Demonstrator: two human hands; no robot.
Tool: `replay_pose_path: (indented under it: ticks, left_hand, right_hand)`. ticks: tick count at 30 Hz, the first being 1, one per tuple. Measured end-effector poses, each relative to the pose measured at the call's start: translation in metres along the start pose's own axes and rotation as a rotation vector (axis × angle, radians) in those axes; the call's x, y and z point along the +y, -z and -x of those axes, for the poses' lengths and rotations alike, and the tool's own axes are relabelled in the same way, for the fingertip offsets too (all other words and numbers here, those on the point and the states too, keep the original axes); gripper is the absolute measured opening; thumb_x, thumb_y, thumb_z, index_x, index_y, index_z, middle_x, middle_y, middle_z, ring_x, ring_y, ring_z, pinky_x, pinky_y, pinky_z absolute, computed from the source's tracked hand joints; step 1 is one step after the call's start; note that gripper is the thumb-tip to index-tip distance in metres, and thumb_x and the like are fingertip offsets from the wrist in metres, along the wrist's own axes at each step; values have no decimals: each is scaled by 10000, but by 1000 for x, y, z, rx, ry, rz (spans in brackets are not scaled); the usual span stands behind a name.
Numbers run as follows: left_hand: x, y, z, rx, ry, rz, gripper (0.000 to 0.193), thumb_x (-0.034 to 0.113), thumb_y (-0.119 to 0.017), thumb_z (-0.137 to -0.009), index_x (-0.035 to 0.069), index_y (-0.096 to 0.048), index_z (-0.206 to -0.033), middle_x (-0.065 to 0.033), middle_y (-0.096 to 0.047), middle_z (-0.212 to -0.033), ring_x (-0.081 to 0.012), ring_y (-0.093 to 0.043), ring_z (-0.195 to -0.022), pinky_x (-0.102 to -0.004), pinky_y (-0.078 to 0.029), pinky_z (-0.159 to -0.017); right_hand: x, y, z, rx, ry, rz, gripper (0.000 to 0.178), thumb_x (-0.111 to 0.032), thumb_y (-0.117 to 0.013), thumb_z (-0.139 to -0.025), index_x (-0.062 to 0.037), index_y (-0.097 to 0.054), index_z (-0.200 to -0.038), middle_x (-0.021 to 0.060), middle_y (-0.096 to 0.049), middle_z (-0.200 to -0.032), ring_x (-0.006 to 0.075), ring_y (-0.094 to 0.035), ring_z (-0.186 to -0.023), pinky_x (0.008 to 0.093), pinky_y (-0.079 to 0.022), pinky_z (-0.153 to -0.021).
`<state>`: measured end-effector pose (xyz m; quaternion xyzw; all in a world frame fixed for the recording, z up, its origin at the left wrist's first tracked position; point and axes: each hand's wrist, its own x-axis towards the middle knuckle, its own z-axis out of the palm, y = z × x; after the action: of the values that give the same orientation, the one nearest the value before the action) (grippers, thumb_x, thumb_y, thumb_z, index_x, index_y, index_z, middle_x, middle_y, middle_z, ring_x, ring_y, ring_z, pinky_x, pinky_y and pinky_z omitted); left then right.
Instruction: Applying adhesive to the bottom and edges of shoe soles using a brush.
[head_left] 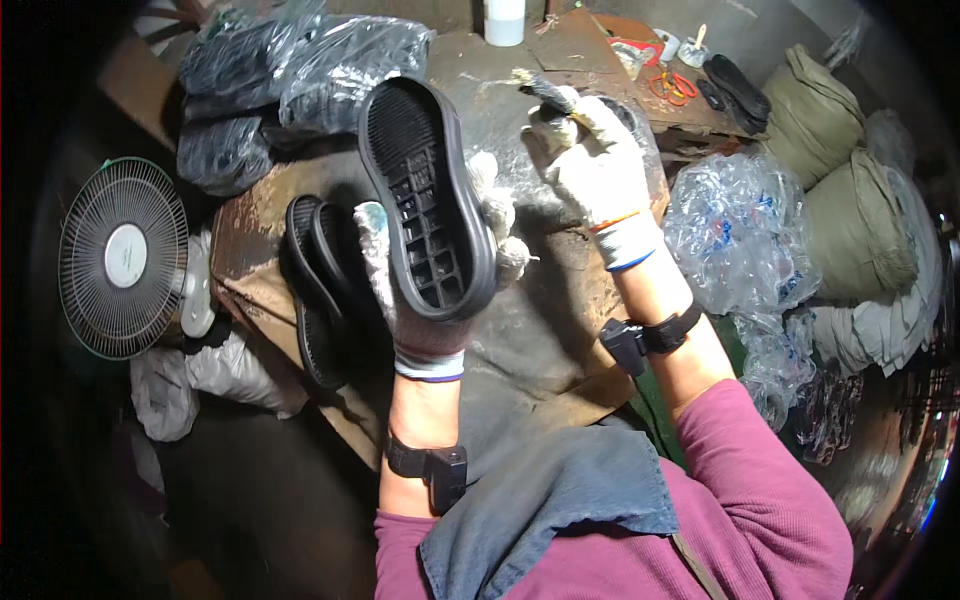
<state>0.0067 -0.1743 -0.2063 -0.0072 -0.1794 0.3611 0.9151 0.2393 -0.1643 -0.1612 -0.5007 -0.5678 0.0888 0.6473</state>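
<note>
My left hand (430, 336), in a whitish work glove, grips a black shoe sole (425, 200) from beneath. Its thumb lies along the left rim and the fingertips curl over the right one. The sole's ribbed and gridded inner side faces up. To the right, my gloved right hand (600, 165) is raised over the worktable (540, 340), its fingers closed around a small brush (545, 92) with a dark shaft and a pale bristly tip pointing left. More black soles (318, 290) rest on the table just left of my left hand.
Plastic-wrapped black packs (300, 80) stand at the back left. A fan (125, 255) is left of the table. At the back are a white container (504, 22), orange-handled scissors (672, 88) and another dark sole (738, 92). Clear plastic bags (740, 235) and olive sacks (860, 225) crowd the right.
</note>
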Motion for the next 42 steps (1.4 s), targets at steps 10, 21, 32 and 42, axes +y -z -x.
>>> replay_pose_path:
  ticks: [10, 21, 32, 42]
  left_hand:
    - [-18, -18, 25, 407, 314, -243, 847, 653, -436, -1053, 50, -325, -1636, -231, -439, -1622, -625, -584, -1238, -838, -492, -897]
    - [-9, -9, 41, 433, 407, -88, 849, 647, -434, -1052, 33, -333, -1629, -300, -421, -1602, -643, -562, -1234, -854, -450, -924]
    - [9, 12, 32, 373, 70, -236, 635, 541, -459, -1104, 9, -591, -1424, -192, -706, -1304, -353, -728, -1066, -482, -625, -912]
    - [13, -54, 31, 701, 191, -840, 427, 396, -532, -1123, 71, -645, -1375, -83, -748, -1177, -191, -739, -934, -342, -633, -847]
  right_hand:
    - [49, 19, -6, 30, 112, 242, 274, -100, -560, -1037, -23, -755, -1213, 93, -771, -1130, 204, -714, -1093, 335, -554, -990]
    - [-7, -2, 38, -282, -115, -69, 193, -155, -668, -987, -81, -765, -1138, 43, -789, -1114, 177, -719, -1030, 346, -453, -1105]
    - [-107, 11, 118, -358, -623, -510, 308, -83, -820, -902, -50, -752, -1200, 35, -798, -1133, 121, -709, -1076, 374, -397, -1198]
    - [-88, 36, 91, -481, -243, -95, 140, -52, -784, -918, -32, -796, -1056, 65, -792, -1057, 133, -739, -964, 299, -593, -868]
